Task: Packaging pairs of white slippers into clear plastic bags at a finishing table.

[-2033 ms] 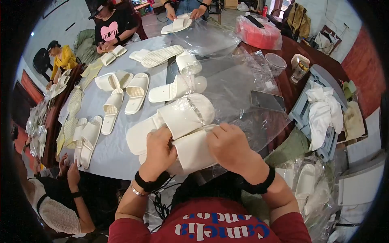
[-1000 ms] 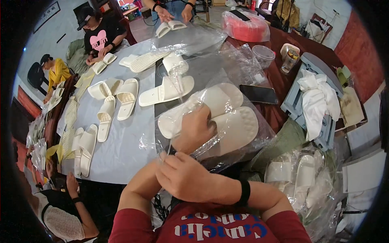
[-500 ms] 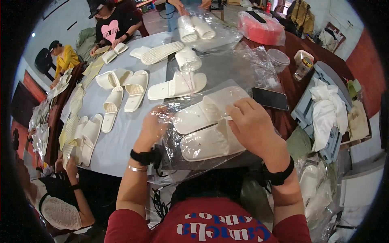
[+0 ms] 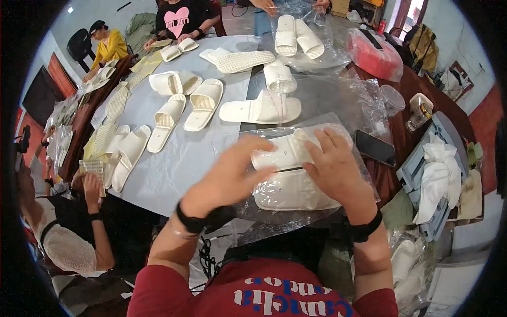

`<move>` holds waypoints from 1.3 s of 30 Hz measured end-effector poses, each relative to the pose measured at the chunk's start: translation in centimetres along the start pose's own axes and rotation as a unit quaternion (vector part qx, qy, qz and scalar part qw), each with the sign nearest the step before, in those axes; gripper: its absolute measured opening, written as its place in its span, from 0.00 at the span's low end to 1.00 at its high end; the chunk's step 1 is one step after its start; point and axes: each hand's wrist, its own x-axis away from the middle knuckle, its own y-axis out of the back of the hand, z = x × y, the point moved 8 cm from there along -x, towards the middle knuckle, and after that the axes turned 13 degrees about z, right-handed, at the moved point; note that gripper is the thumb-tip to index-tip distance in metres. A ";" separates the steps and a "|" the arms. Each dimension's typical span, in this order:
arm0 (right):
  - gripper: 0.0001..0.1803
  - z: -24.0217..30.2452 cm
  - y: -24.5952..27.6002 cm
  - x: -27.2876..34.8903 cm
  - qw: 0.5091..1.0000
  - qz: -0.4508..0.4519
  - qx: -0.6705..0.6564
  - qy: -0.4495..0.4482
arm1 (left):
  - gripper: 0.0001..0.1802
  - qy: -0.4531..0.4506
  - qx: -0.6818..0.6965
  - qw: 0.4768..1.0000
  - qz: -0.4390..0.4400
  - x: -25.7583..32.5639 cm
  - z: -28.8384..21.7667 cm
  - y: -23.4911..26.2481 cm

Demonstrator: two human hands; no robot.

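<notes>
Two white slippers (image 4: 290, 194) lie side by side in a clear bag (image 4: 253, 214) on the bench (image 4: 198, 158), right in front of me. Each insole bears a small dark mark toward the heel, too tiny for me to make out. My left hand (image 4: 226, 170) is spread over the heel ends, its grip released, thumb and fingers well apart; whether it touches the plastic I cannot tell. My right hand (image 4: 338, 168) is over the straps with its fingers parted, its grip clasping nothing, and it hides part of both slippers. Glare and folds blur the bag's edges. Across my red shirt (image 4: 200, 294) runs white and blue lettering, upside down and cut off at the lower edge. On a co-worker's black shirt (image 4: 203, 18), dark letters cross a pink heart (image 4: 177, 16); the upper edge cuts off the head.
</notes>
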 end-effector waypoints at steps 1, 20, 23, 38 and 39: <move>0.24 0.3 -0.4 -0.4 1.000 0.003 -0.002 -0.002 | 0.23 -0.033 -0.052 0.998 0.026 -1.0 -0.6 -1.8; 0.23 -1.0 -6.0 0.4 0.996 0.031 -0.071 -0.044 | 0.56 0.234 -0.138 0.944 0.186 -0.5 12.4 -7.4; 0.25 2.2 -5.2 0.9 0.997 0.059 -0.045 -0.003 | 0.56 0.271 -0.141 0.934 0.187 1.0 12.4 -6.4; 0.40 8.4 -7.8 5.3 0.966 0.188 -0.115 0.138 | 0.54 0.335 -0.164 0.922 0.108 4.3 12.4 -5.2; 0.40 8.9 -7.9 5.4 0.965 0.190 -0.115 0.140 | 0.53 0.328 -0.163 0.925 0.101 4.7 12.6 -5.0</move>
